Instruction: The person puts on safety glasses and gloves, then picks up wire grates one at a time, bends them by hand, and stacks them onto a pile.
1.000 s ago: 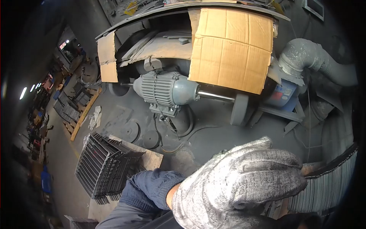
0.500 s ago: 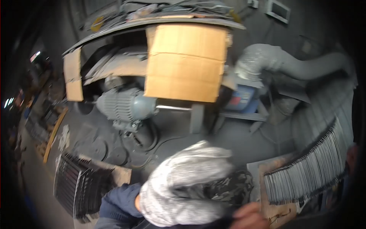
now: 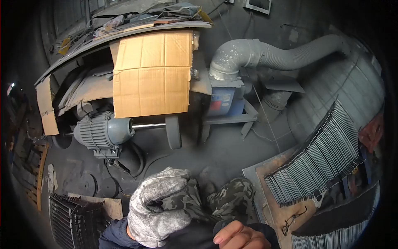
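Observation:
My left hand [image 3: 159,209] wears a pale grey-white work glove. It hovers above my lap, thumb apart from the fingers in a C shape, with nothing seen between them. Beneath it are camouflage trousers [image 3: 232,199]. My right hand [image 3: 242,237] is bare and low at the bottom edge, its fingers curled by dark cloth; what they hold, if anything, is hidden. Ahead of me stands a grey electric motor [image 3: 103,130] with a wheel [image 3: 173,132] on its shaft. A cardboard sheet [image 3: 153,74] hangs above the shaft.
Thin dark metal pieces stand in a long row [image 3: 315,153] on a board at the right, with another stack [image 3: 336,232] nearer. More slatted pieces [image 3: 70,220] lie at the left. A ribbed duct [image 3: 286,54] rises from a blue blower [image 3: 222,101]. Round discs [image 3: 87,184] rest on the floor.
The view has swung right, so the motor, cardboard and duct appear further left. Both hands appear further left too. The gloved left hand stays open, and the right hand remains curled.

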`<state>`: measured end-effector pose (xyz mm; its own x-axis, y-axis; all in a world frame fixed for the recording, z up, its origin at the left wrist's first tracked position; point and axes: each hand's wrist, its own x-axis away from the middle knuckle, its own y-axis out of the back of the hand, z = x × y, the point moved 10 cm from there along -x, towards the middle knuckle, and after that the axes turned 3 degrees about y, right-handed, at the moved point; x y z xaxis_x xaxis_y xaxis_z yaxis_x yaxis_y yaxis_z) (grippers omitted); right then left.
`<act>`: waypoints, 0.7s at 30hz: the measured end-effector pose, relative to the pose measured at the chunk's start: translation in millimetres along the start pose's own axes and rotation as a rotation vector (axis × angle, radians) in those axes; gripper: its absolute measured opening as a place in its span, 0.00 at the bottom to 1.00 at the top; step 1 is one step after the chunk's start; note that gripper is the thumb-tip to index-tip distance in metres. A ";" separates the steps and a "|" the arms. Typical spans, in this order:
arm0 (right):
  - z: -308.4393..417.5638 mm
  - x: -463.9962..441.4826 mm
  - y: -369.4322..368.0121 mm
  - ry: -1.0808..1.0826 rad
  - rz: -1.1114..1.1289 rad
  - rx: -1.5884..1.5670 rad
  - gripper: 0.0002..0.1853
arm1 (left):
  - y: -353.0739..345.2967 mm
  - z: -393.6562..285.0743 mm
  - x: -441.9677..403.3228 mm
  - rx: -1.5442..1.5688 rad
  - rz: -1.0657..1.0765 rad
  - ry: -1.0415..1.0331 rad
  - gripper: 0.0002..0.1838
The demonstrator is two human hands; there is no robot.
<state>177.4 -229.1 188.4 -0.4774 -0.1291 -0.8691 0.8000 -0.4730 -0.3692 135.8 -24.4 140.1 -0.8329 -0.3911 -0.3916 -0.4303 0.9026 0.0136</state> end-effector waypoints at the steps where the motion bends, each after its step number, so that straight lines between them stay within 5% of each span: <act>1: 2.0 -0.2 1.4 0.027 -0.021 0.039 0.09 | -1.7 2.2 1.2 -0.008 0.005 0.021 0.38; 6: 11.1 17.4 9.8 0.237 -0.042 0.256 0.11 | -4.6 5.8 3.6 0.065 -0.047 0.011 0.37; 9: 29.8 36.7 5.4 0.426 0.241 0.022 0.13 | -5.1 1.4 4.0 0.004 -0.049 0.016 0.29; 10: 26.5 45.1 10.5 -0.169 -0.164 0.525 0.13 | -5.9 -3.2 6.0 -0.047 -0.025 -0.061 0.28; 13: 18.5 18.0 4.7 0.272 0.043 0.051 0.13 | -11.5 -10.9 10.5 -0.175 0.043 -0.211 0.24; 14: 4.3 -5.9 0.8 0.064 0.340 -0.105 0.12 | -13.5 -13.4 13.1 -0.204 0.057 -0.205 0.24; 17: -20.0 -15.2 -23.3 -0.312 0.329 -0.506 0.12 | -14.4 -4.2 13.3 -0.173 0.044 -0.073 0.28; 21: -15.8 -8.4 -25.7 -0.253 0.244 -0.660 0.12 | -12.6 16.1 23.4 0.058 -0.118 0.308 0.34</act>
<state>166.6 -202.0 200.0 -0.2639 -0.3978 -0.8787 0.9075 0.2062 -0.3659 127.4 -42.0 116.0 -0.8482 -0.5218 -0.0910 -0.5171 0.8529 -0.0713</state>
